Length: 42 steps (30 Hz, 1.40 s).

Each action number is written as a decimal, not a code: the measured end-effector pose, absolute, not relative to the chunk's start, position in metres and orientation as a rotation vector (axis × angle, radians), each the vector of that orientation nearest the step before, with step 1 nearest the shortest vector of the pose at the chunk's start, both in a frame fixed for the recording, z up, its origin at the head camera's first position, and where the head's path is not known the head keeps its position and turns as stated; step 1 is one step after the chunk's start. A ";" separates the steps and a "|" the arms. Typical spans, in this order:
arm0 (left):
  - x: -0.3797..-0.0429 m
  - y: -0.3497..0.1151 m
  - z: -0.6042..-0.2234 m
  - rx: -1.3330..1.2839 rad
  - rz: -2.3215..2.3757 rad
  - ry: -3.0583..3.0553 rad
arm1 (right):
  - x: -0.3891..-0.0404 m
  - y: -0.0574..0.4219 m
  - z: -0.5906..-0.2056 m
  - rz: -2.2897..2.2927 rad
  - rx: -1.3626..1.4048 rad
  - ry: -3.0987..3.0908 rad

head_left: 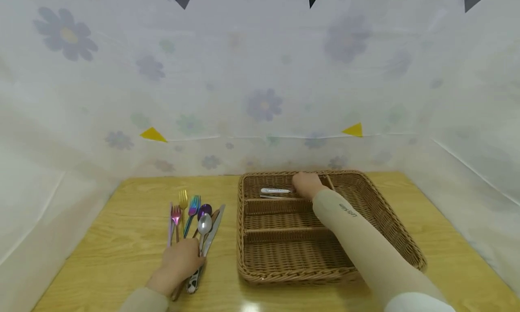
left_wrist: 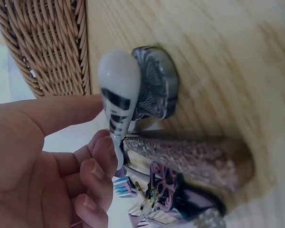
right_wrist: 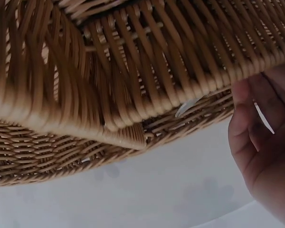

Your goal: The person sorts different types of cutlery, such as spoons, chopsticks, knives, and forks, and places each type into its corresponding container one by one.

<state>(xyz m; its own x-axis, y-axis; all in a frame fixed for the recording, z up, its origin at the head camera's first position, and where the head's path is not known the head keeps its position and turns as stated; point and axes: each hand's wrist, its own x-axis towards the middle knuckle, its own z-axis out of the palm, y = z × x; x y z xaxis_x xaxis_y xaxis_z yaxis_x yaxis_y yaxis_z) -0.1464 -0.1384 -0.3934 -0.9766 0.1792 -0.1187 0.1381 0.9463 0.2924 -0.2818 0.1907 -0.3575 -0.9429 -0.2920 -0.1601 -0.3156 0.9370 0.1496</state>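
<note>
My left hand (head_left: 180, 262) is over the cutlery pile on the left. Its thumb and fingers hold a silver spoon (head_left: 205, 224) by its white handle with black marks (left_wrist: 118, 90). Beneath and around it lie a knife (head_left: 216, 226), a purple spoon (head_left: 205, 210), and pink (head_left: 176, 214), gold (head_left: 183, 200) and rainbow (head_left: 194, 206) forks. My right hand (head_left: 307, 184) reaches into the back compartment of the wicker basket (head_left: 241, 253). Its curled fingers grip a white-handled utensil (head_left: 276, 191) near the neck. A silver end (right_wrist: 186, 105) shows past the divider.
A thin silver piece (head_left: 274, 197) lies beside the white handle in the back compartment. Wicker dividers (head_left: 280, 230) split the basket, with a long section on the right. A flowered curtain (head_left: 264, 104) encloses the wooden table (head_left: 113, 239).
</note>
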 end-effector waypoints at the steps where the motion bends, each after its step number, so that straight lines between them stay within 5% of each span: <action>1: -0.146 -0.138 -0.394 0.246 0.432 2.959 | -0.280 0.190 -0.357 0.262 -0.457 2.947; 18: -0.152 -0.123 -0.388 0.248 0.316 2.989 | -0.281 0.208 -0.362 0.076 -0.248 2.791; 42: -0.156 -0.121 -0.390 0.245 0.565 3.101 | -0.259 0.216 -0.335 0.113 -0.383 2.976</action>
<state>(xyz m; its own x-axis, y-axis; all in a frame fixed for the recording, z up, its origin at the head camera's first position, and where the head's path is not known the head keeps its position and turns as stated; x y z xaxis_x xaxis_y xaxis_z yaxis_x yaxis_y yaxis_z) -0.1558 -0.1213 -0.3898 -0.9877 0.1488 0.0472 0.1559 0.9240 0.3491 -0.2593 0.2157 -0.3349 -0.9579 -0.2464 -0.1471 -0.2568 0.9648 0.0563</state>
